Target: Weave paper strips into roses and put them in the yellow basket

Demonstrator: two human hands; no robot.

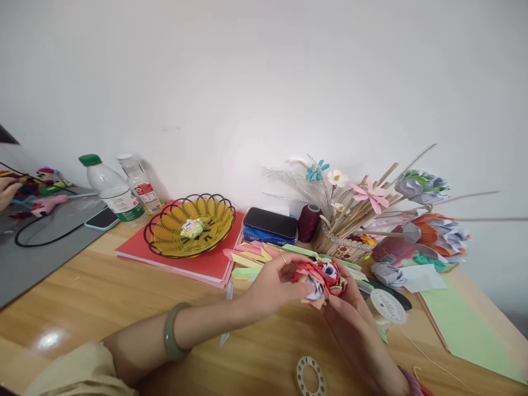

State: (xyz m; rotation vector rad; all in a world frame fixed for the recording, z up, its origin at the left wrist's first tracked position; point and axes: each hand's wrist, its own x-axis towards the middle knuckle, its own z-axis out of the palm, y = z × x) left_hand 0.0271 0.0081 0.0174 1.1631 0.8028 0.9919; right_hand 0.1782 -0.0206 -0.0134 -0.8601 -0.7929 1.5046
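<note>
Between my two hands is a cluster of folded paper flowers [325,275] in red, pink and white, held above the table. My left hand [274,286], with a ring on one finger, grips the cluster from the left, its thumb pressed on a whitish bloom. Around the right side of the cluster curl the fingers of my right hand [350,308], the thumb at its lower edge. Folded paper strips [247,258] in pink, yellow and green lie just behind. A spool of clear thread [388,308] stands beside my right hand, and a ring with holes [310,377] lies below.
At the left, a yellow woven basket [165,234] holding a small paper flower [192,228] rests on red paper [136,247]. Two bottles [111,190] stand behind. A phone [270,221], maroon thread [309,223] and flower basket [342,247] line the wall. Another person's hand [7,191] shows far left.
</note>
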